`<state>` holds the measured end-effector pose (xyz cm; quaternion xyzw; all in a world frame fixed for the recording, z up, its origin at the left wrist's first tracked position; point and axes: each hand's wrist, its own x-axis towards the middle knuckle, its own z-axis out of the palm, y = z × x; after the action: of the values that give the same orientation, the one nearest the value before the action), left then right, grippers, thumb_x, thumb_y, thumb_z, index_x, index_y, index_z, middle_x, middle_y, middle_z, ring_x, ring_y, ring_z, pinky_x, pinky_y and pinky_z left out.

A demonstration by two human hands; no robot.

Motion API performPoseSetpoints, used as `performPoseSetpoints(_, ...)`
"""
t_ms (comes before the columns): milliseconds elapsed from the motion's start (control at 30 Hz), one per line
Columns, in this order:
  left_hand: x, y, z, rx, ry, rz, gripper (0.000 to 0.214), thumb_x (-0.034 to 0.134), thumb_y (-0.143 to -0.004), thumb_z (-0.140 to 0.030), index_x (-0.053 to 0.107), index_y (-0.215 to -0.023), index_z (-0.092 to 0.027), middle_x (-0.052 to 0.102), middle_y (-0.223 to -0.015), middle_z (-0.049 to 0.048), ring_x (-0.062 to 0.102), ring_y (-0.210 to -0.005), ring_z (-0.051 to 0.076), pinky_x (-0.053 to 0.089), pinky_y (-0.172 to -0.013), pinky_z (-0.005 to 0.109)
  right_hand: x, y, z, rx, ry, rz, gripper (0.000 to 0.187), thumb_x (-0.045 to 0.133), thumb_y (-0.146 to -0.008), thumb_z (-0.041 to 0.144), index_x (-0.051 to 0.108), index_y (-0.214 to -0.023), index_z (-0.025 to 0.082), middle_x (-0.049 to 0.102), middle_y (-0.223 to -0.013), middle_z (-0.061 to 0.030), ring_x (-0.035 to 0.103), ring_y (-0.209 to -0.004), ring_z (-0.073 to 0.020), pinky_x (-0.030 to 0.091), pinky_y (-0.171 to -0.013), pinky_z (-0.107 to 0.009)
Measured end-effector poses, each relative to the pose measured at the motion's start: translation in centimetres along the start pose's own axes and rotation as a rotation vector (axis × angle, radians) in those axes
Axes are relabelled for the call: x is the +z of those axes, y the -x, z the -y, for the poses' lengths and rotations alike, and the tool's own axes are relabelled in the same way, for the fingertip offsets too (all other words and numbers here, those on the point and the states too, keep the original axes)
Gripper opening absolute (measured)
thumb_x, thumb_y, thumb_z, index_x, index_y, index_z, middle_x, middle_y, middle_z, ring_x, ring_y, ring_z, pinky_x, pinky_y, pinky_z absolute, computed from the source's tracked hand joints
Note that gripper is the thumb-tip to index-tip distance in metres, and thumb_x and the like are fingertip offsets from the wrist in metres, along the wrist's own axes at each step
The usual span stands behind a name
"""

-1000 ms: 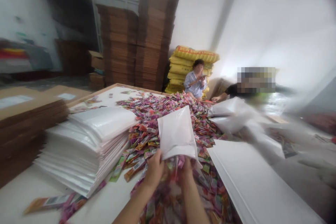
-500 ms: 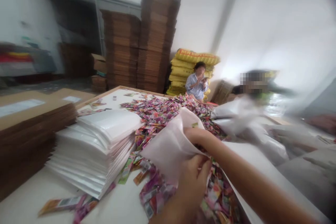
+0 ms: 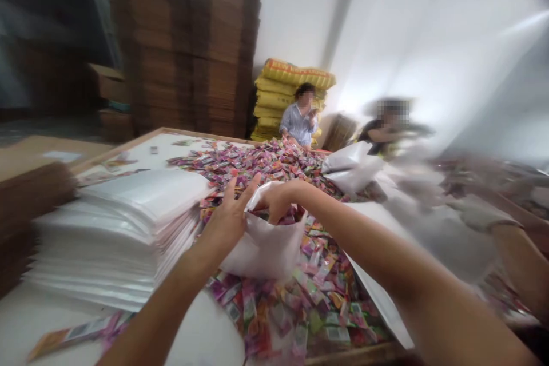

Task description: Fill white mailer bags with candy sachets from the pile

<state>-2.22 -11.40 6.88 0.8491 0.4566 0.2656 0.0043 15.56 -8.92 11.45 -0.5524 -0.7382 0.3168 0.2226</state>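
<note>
A white plastic bag (image 3: pixel 268 249) stands mouth-up on a heap of small, colourful sachets (image 3: pixel 319 263), with sachets showing inside its opening. My right hand (image 3: pixel 278 199) reaches over the rim from the right. Its fingers bend down into the bag's mouth and their tips are hidden, so I cannot tell whether they grip anything. At the left side of the rim is my left hand (image 3: pixel 229 214), open, its fingers spread and pointing up and away. It is against or very near the bag's edge.
A thick stack of flat white bags (image 3: pixel 115 229) lies left on the white table (image 3: pixel 206 329). Filled white bags (image 3: pixel 349 160) rest at right, near a co-worker's gloved hand (image 3: pixel 482 211). Another person (image 3: pixel 298 120) sits beyond the heap before yellow sacks (image 3: pixel 295 74). Cardboard stacks (image 3: pixel 225 57) stand behind.
The bag has turned from tilted to upright, mouth up. My left hand has let go of its near edge and moved to its left side, fingers spread. The view has swung right.
</note>
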Motion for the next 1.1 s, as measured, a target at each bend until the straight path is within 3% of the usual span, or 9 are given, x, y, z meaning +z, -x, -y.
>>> performPoseSetpoints(67,-0.2,-0.9,0.5,0.037,-0.049,0.100,0.074,0.040,-0.080,-0.004,0.034,-0.146,-0.039,0.021,-0.158,0.0078,0.061,-0.109,0.027,0.051,-0.087,0.037,-1.7,0.7,0.7,-0.058,0.274,0.390,0.033,0.068,-0.055,0.012,0.075,-0.087,0.018,0.069,-0.070,0.0040,0.063,-0.066,-0.0133,0.050,-0.066,-0.022)
performPoseSetpoints(133,-0.3,-1.6,0.9,0.038,-0.095,0.147,0.067,0.040,-0.082,-0.007,0.041,-0.141,-0.039,0.024,-0.158,0.0061,0.062,-0.109,0.026,0.051,-0.087,0.036,-2.8,1.6,0.9,-0.127,0.368,0.485,0.040,0.071,-0.062,0.019,0.074,-0.102,0.021,0.072,-0.085,0.0010,0.065,-0.073,-0.0146,0.049,-0.067,-0.022)
performPoseSetpoints(333,-0.5,-3.0,-0.7,-0.100,-0.229,0.189,0.047,0.036,-0.092,-0.043,0.049,-0.133,-0.026,0.070,-0.105,0.0125,0.067,-0.095,0.033,0.051,-0.077,0.042,-2.8,6.9,-1.8,-0.394,0.033,-0.410,0.019,0.059,-0.078,0.012,0.074,-0.090,0.016,0.073,-0.092,-0.0034,0.066,-0.088,-0.0152,0.048,-0.082,-0.024)
performPoseSetpoints(467,0.4,-4.2,-1.5,-0.292,-0.351,0.201,0.044,0.047,-0.083,-0.053,0.064,-0.107,-0.020,0.071,-0.088,0.0153,0.067,-0.087,0.036,0.050,-0.072,0.042,3.2,14.9,-7.8,-0.235,-0.096,-0.809,0.025,0.051,-0.084,0.013,0.068,-0.101,0.021,0.070,-0.105,-0.0052,0.064,-0.101,-0.0184,0.048,-0.092,-0.033)
performPoseSetpoints(633,0.8,-5.0,0.1,-0.064,-0.154,0.085,0.056,0.042,-0.082,-0.016,0.040,-0.139,-0.020,0.067,-0.116,0.0136,0.065,-0.103,0.030,0.049,-0.087,0.040,15.6,22.7,-18.4,0.257,0.428,-0.301,0.094,0.071,-0.060,0.015,0.037,-0.145,0.037,0.027,-0.157,-0.0073,0.019,-0.143,-0.0411,0.024,-0.107,-0.065)
performPoseSetpoints(733,0.2,-4.5,1.1,0.158,0.053,0.057,0.062,0.036,-0.081,-0.008,0.035,-0.141,-0.022,0.057,-0.133,0.0086,0.056,-0.120,0.023,0.041,-0.103,0.036,19.2,21.0,-21.7,0.455,0.596,-0.171,0.116,0.077,-0.055,0.022,0.015,-0.152,0.038,0.005,-0.162,-0.0084,-0.001,-0.144,-0.0469,0.013,-0.104,-0.074)
performPoseSetpoints(867,-1.0,-3.4,2.3,0.319,0.063,0.180,0.044,0.035,-0.082,-0.011,0.068,-0.108,-0.023,0.043,-0.144,0.0061,0.046,-0.129,0.025,0.034,-0.110,0.037,16.4,12.4,-23.0,0.481,0.542,-0.091,0.129,0.082,-0.052,0.034,0.001,-0.151,0.041,-0.014,-0.160,-0.0081,-0.008,-0.141,-0.0530,0.012,-0.100,-0.077)
performPoseSetpoints(967,-2.2,-2.5,2.9,0.135,-0.057,0.301,0.037,0.045,-0.084,-0.025,0.074,-0.106,-0.028,0.047,-0.138,0.0085,0.052,-0.122,0.031,0.040,-0.103,0.040,13.0,6.1,-24.0,0.502,0.458,0.069,0.136,0.089,-0.038,0.039,0.010,-0.149,0.048,-0.007,-0.160,-0.0108,0.012,-0.136,-0.0583,0.018,-0.097,-0.076)
performPoseSetpoints(1100,-4.1,-1.8,3.0,-0.250,0.103,0.444,0.063,0.062,-0.077,-0.037,0.052,-0.138,-0.029,0.064,-0.080,0.0032,0.063,-0.070,0.021,0.050,-0.062,0.029,11.1,2.5,-25.7,0.456,0.385,0.091,0.119,0.088,-0.039,0.045,0.031,-0.143,0.047,0.022,-0.153,-0.0132,0.037,-0.127,-0.0501,0.033,-0.094,-0.064)
